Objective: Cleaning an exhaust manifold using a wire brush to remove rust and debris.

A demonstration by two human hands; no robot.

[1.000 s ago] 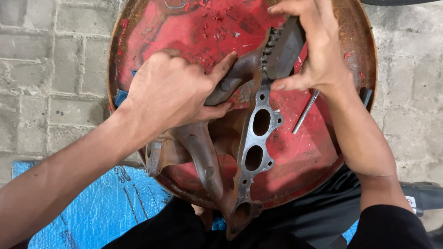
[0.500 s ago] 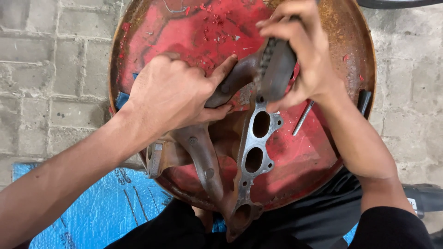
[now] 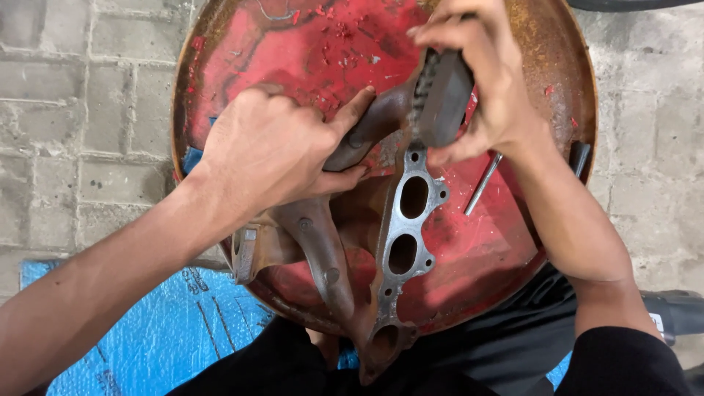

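On the round red drum top (image 3: 513, 242), left hand (image 3: 271, 150) fingers clamp the rusty manifold (image 3: 400, 242); right hand (image 3: 488, 81) fingers wrap a dark file (image 3: 444, 99) at its upper flange; free surface lies toward the far rim.

The rusty exhaust manifold (image 3: 345, 242) lay across a round red surface (image 3: 293, 51), flange side up. That flat flange (image 3: 403, 227) was grey bare metal with oval ports in a row, running from the top middle down toward the near edge, where its end hung past the rim. The brown curved runner pipes swept off to the left. A dark flat block (image 3: 444, 103) sat pressed on the flange's upper end.
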